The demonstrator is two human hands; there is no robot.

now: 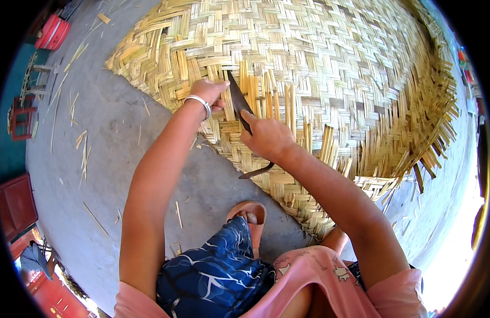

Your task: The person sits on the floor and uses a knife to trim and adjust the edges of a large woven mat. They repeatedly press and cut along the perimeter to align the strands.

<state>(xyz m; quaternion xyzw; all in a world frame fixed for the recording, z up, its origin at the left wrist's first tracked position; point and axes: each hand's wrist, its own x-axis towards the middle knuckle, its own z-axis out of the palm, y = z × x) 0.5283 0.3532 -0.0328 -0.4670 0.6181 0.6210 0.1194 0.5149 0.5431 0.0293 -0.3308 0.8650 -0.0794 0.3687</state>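
Observation:
A large woven bamboo mat [319,58] of pale yellow strips lies on the floor before me, its near edge running slantwise. My right hand [270,139] is wrapped round a dark knife [237,97], whose blade points away over the weave. From under that hand a curved metal tail sticks out toward me. Several upright strip ends [261,98] stand beside the blade on its right. Close to the blade's tip, my left hand [209,93] is closed, fingers curled and thumb reaching toward the blade; what it pinches is hidden. A pale bracelet circles the left wrist.
Loose bamboo slivers [85,159] are scattered over the grey floor [118,180]. Far left are a red drum-shaped container [53,33] and a red wooden frame [23,118]. Jagged strip ends [430,156] bristle along the mat's right edge. My slippered foot [253,218] rests near the mat.

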